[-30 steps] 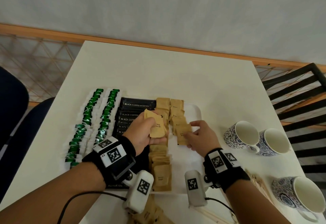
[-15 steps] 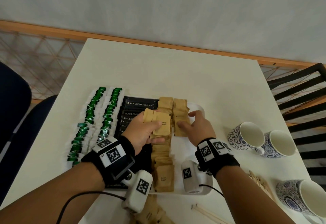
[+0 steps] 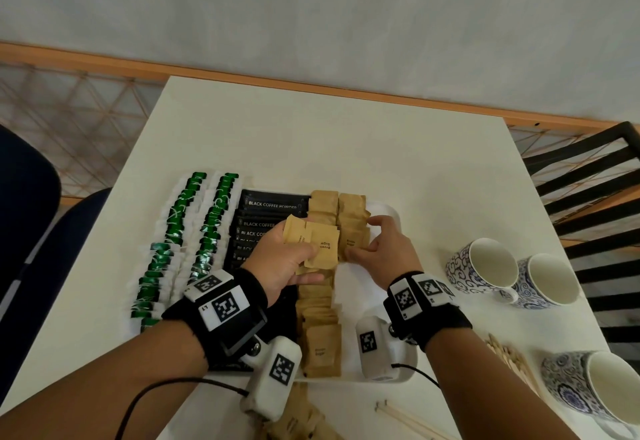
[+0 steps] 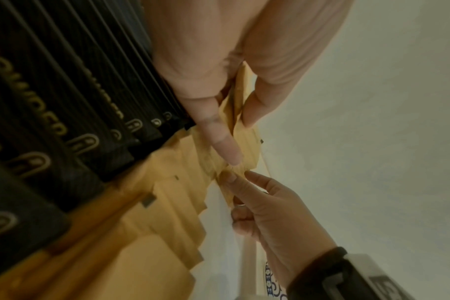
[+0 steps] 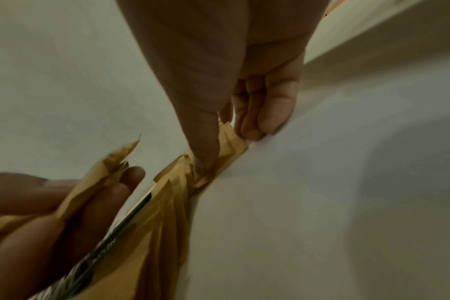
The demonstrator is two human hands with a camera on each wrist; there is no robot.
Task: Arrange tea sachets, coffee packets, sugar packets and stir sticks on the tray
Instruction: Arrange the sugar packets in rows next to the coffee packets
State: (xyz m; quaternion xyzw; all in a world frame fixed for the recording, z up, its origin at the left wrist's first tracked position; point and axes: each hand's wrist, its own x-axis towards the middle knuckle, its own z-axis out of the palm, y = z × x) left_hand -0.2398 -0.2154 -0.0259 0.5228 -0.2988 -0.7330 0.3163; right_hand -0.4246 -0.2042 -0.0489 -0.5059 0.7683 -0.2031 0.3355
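Left hand (image 3: 280,259): a small fan of brown sugar packets (image 3: 317,245) is held between thumb and fingers, raised above the middle of the tray (printed faces turned up toward the head camera).
Right hand (image 3: 384,252): fingers are curled onto the second sugar row (image 3: 351,218), thumb and fingertips pinching a packet at that row's near end; the grip is closed on it.
Tray (image 3: 391,213): white, set at the table's centre; only its rim at 2 o'clock and its near edge at 5 o'clock are left uncovered.
First sugar row (image 3: 320,342): laid overlapping from 12 to 6 o'clock along the tray, partly hidden under the left hand.
Coffee packets (image 3: 272,202): black, stacked in a column just at 9 o'clock of the sugar rows, touching them.
Tea sachets (image 3: 180,228): two green-and-white columns at the tray's 9 o'clock side.
Stir sticks (image 3: 512,360): piled on the table (image 3: 329,135) at 4 o'clock of the tray, off it.
Loose sugar packets (image 3: 304,419): a heap on the table at 6 o'clock.
Cups (image 3: 481,270): three patterned ones at 3 to 4 o'clock, well apart from the tray.
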